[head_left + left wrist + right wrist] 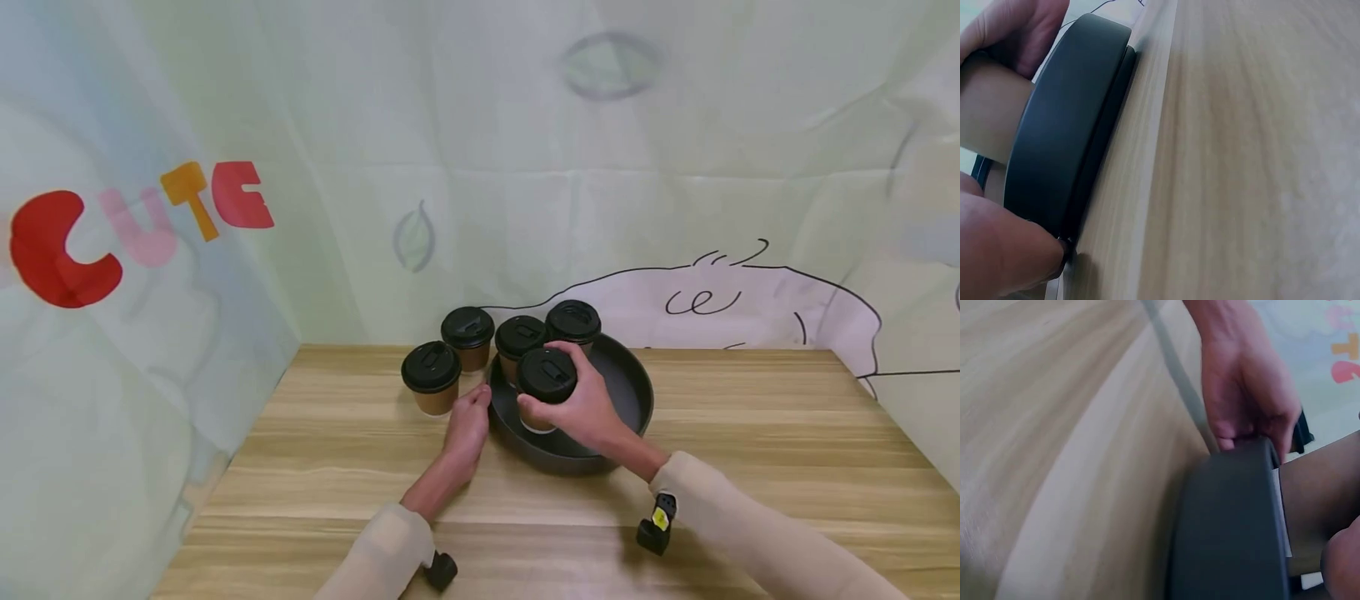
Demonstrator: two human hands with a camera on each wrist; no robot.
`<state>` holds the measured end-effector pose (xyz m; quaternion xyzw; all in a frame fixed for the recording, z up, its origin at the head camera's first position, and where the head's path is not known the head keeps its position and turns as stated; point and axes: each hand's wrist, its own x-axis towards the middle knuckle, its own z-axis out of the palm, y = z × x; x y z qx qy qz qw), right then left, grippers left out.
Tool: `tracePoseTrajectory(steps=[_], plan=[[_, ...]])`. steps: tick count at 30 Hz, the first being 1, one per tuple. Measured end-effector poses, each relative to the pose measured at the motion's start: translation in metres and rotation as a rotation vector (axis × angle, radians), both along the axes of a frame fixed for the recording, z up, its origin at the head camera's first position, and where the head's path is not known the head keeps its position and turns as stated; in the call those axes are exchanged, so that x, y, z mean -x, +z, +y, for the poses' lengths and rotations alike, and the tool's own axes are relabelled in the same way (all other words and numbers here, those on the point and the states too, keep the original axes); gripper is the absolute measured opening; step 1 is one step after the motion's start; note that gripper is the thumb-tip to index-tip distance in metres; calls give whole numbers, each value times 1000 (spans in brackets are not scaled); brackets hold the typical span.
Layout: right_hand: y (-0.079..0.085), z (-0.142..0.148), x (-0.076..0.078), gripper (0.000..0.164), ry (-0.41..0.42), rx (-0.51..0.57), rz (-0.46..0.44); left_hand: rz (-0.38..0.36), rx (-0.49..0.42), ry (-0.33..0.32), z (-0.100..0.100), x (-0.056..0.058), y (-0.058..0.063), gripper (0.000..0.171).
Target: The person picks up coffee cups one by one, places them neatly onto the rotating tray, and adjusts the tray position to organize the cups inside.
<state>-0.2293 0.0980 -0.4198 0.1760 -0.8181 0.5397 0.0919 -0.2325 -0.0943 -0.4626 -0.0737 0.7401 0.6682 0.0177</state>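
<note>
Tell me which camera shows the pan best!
The head view, because the pan shows its round rim and inside there. Left wrist shows mostly its outer side; right wrist shows part of that side and rim.

On table [750,433], before backdrop [750,108]: pan [566,464]. Left of pan, near cup [432,375], with far cup [468,333] behind. In pan, back cup [573,320] and middle cup [517,340]; before these, front cup [546,379] in right hand [588,408]. At pan's left rim, left hand [468,427].
</note>
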Motion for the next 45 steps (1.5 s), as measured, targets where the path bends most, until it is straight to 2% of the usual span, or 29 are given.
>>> tracePoseTrajectory(steps=[15,27,36,45], plan=[[-11,-14,2,80,37,5,-58,26,2,9,2,0,1,47],[-16,-18,4,81,29,16,-50,33,6,-7,2,-2,2,46],[-17,-20,4,82,27,16,-69,35,2,7,2,-1,2,46],[-19,-21,5,80,66,23,-89,37,-9,17,1,-3,1,45]])
